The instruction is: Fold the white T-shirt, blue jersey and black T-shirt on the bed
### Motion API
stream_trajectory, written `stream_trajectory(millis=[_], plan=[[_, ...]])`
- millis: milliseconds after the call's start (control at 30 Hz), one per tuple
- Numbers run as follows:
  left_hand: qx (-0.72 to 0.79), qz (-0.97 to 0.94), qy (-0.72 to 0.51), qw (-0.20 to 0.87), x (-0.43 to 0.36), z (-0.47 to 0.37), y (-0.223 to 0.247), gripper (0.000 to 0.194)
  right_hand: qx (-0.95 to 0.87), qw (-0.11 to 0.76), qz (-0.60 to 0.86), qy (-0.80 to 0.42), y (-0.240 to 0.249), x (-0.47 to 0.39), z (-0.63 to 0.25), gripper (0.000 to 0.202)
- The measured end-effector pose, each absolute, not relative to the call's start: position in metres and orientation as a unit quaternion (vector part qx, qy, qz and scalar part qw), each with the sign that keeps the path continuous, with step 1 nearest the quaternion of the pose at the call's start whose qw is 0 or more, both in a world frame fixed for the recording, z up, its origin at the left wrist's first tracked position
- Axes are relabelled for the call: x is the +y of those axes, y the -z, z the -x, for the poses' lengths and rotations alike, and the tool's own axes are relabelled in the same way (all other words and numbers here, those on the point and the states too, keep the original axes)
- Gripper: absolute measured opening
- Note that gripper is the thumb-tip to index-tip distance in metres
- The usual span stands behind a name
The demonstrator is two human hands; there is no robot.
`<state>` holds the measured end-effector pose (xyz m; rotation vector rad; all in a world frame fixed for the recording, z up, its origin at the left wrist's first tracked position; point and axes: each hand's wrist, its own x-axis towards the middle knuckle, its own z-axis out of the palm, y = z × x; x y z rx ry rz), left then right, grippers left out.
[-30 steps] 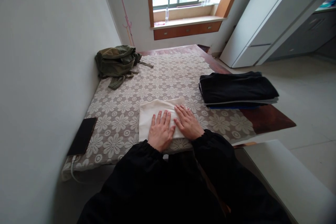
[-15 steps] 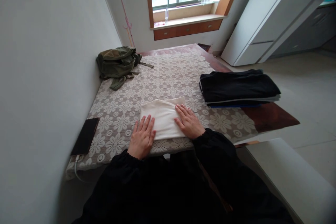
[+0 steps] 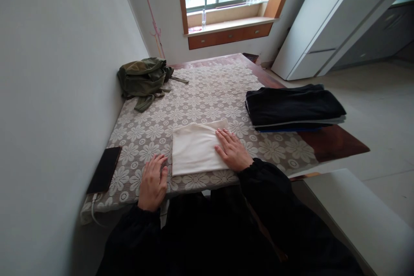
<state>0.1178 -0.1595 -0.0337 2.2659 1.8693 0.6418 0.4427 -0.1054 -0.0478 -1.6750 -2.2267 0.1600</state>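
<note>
A folded white cloth (image 3: 194, 151), perhaps a garment, lies flat near the front edge of the table, with a few creases toward its right side. My right hand (image 3: 234, 151) rests open and flat on the cloth's right part, fingers stretched out. To the left of the cloth, apart from it, my left hand (image 3: 152, 183) is open over the lace tablecloth (image 3: 197, 114) with its fingers slightly bent. Neither hand grips anything.
A stack of folded dark clothes (image 3: 294, 107) sits at the table's right side. The green backpack (image 3: 144, 78) leans by the left wall. Near the front left corner lies a black phone (image 3: 105, 169) with a white cable. A white fridge (image 3: 318, 21) stands beyond.
My left hand has come off the white cloth and moved left and toward me. My right hand stays where it was on the cloth.
</note>
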Motion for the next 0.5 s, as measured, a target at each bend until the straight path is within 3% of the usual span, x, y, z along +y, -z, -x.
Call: stream_trajectory(millis=[267,500], plan=[[0.585,-0.759,-0.275,0.085,-0.181,-0.124,0.024,0.011,-0.788,0.175,0.588,-0.049,0.051,-0.105,-0.443,0.062],[0.539,-0.782,-0.313,0.019,-0.180,-0.123,0.030,0.008,-0.788,0.199,0.581,-0.042,0.055,-0.104,-0.445,0.060]])
